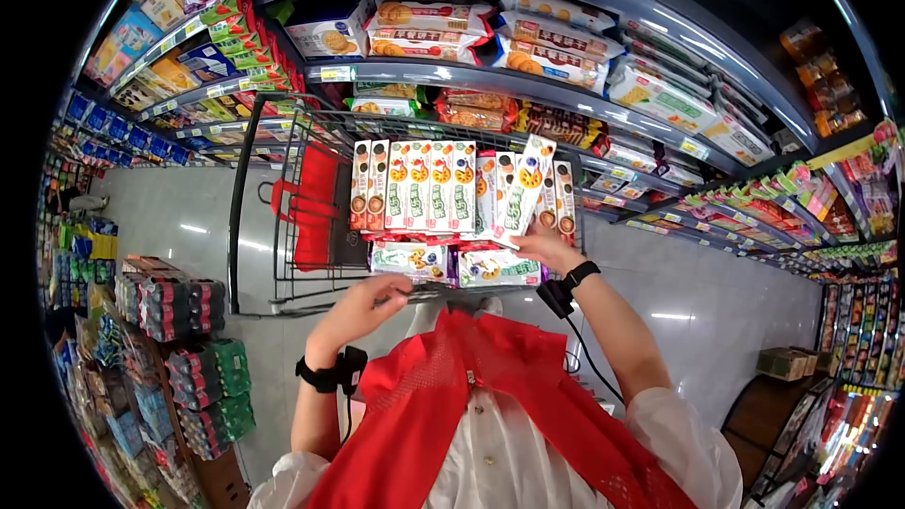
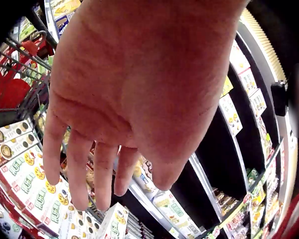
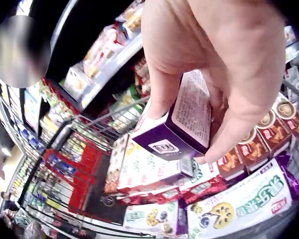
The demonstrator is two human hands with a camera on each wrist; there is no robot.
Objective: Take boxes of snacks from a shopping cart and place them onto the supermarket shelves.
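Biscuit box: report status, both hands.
Right hand grips biscuit box, tilted over row of boxes in cart. Left hand open, empty. No obstruction seen.

Print on the boxes (image 1: 424, 184) is unreadable.

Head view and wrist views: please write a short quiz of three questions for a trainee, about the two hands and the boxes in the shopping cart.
1. True or false: the left hand grips a box.
2. Choose one. The box that the right hand holds is:
A. lying flat on the floor
B. tilted above the row of boxes in the shopping cart
C. standing on the top shelf
3. Fill in the gap: the seat flap at the far end of the shopping cart is ____ in colour.

Key: 1 false (its fingers are relaxed and hold nothing); 2 B; 3 red.
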